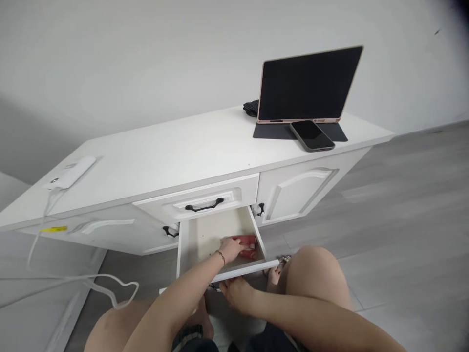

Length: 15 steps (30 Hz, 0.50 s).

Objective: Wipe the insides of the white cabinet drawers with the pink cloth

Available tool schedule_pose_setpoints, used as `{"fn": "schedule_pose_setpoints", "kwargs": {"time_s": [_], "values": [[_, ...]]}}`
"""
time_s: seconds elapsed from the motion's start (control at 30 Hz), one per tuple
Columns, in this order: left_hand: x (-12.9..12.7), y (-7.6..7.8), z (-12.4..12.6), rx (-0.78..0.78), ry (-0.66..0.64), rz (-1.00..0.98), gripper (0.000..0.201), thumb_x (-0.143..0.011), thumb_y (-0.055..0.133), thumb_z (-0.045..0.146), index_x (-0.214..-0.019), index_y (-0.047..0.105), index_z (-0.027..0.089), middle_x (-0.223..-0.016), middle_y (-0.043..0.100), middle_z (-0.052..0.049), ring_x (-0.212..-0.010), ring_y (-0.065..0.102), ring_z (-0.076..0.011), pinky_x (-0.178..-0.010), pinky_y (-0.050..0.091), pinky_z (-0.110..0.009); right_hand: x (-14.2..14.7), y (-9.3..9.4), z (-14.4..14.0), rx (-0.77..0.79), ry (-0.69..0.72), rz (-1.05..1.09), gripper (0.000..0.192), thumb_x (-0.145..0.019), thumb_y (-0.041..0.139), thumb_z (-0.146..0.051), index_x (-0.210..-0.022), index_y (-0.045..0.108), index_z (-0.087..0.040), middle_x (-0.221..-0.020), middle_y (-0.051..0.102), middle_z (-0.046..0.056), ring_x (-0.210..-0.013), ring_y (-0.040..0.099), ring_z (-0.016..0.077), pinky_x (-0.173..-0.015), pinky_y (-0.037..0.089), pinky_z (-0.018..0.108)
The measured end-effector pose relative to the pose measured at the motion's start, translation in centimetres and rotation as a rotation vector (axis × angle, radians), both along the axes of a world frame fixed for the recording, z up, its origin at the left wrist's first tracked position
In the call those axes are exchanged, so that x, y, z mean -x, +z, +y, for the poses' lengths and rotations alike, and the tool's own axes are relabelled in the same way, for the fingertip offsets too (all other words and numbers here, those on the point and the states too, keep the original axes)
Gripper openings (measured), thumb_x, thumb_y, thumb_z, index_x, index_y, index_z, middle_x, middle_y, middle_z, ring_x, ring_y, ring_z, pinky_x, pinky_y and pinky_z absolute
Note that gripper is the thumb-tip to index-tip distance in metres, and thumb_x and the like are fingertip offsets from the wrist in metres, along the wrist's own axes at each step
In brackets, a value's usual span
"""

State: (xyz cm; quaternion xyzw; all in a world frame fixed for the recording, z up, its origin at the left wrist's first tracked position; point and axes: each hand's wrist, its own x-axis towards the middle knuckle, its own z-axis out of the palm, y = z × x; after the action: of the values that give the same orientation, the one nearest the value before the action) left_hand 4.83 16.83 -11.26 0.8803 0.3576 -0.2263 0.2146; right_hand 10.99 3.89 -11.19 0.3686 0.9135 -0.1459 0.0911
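Inside the pulled-out white drawer (186, 244), my left hand (230, 249) has its fingers closed on a red object (248, 241) in the front right corner. This object looks folded or in two parts; its kind cannot be made out. A dark bracelet circles my left wrist. My right hand (239, 294) is below the drawer's front edge (249, 269), its fingers curled at the front panel by the dark handle (214, 287), most of which is hidden.
On the white cabinet (164, 151) stand a tablet (308, 85) and a phone (311, 135), with a folded black item (251, 108) behind. A white charging device (76, 172) lies left, its cable (40, 225) hanging down. Above the open drawer is a closed drawer (205, 198). My knees flank it.
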Motion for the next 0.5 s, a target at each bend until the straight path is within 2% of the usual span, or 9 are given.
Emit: {"fn": "schedule_pose_setpoints", "kwargs": {"time_s": [0.07, 0.17, 0.27, 0.37, 0.43, 0.5], "values": [[-0.1, -0.1, -0.6, 0.069, 0.011, -0.027, 0.043, -0.087, 0.041, 0.028, -0.125, 0.054, 0.040, -0.112, 0.063, -0.009, -0.102, 0.058, -0.0301, -0.084, 0.043, -0.043, 0.1, 0.4, 0.0, 0.018, -0.002, -0.013, 0.047, -0.071, 0.070, -0.022, -0.114, 0.058, -0.006, -0.097, 0.068, 0.019, -0.088, 0.065, 0.0288, -0.075, 0.053, 0.036], [0.0, 0.0, -1.3, 0.182, 0.118, -0.069, 0.044, -0.075, 0.058, 0.024, -0.118, 0.061, 0.034, -0.111, 0.067, -0.007, -0.105, 0.058, -0.0299, -0.089, 0.041, -0.041, 0.7, 0.5, -0.4, 0.033, -0.035, 0.003, 0.043, -0.076, 0.065, -0.021, -0.115, 0.057, -0.005, -0.100, 0.067, 0.021, -0.092, 0.064, 0.0295, -0.086, 0.049, 0.041], [0.7, 0.5, -1.8, 0.229, 0.219, -0.121, 0.036, -0.068, 0.064, 0.023, -0.103, 0.069, 0.030, -0.100, 0.071, -0.005, -0.096, 0.062, -0.0280, -0.087, 0.043, -0.039, 1.3, 0.3, -1.2, 0.055, -0.129, 0.002, 0.044, -0.080, 0.059, -0.019, -0.120, 0.053, -0.004, -0.103, 0.065, 0.023, -0.100, 0.062, 0.0303, -0.096, 0.041, 0.046], [2.3, 1.3, -2.1, 0.297, 0.350, -0.234, 0.021, -0.067, 0.064, 0.027, -0.087, 0.072, 0.026, -0.083, 0.072, -0.001, -0.080, 0.064, -0.0229, -0.079, 0.046, -0.034, 1.1, 0.5, -2.2, 0.070, -0.192, 0.084, 0.056, -0.078, 0.062, -0.025, -0.129, 0.047, -0.005, -0.115, 0.060, 0.024, -0.110, 0.055, 0.0323, -0.099, 0.038, 0.047], [3.9, 2.2, -2.2, 0.344, 0.459, -0.331, 0.019, -0.065, 0.065, 0.028, -0.082, 0.071, 0.022, -0.071, 0.069, 0.002, -0.069, 0.062, -0.0198, -0.072, 0.047, -0.031, 0.2, 1.1, -2.8, 0.089, -0.183, 0.194, 0.061, -0.077, 0.064, -0.029, -0.132, 0.045, -0.010, -0.124, 0.054, 0.022, -0.115, 0.052, 0.0328, -0.097, 0.041, 0.046], [6.0, 3.2, -2.2, 0.347, 0.593, -0.451, 0.022, -0.058, 0.068, 0.023, -0.079, 0.070, 0.017, -0.063, 0.066, 0.003, -0.064, 0.061, -0.0190, -0.070, 0.048, -0.030, -1.2, 2.0, -3.4, 0.126, -0.153, 0.300, 0.057, -0.079, 0.061, -0.029, -0.132, 0.046, -0.015, -0.129, 0.052, 0.018, -0.116, 0.051, 0.0314, -0.094, 0.044, 0.044]]}}
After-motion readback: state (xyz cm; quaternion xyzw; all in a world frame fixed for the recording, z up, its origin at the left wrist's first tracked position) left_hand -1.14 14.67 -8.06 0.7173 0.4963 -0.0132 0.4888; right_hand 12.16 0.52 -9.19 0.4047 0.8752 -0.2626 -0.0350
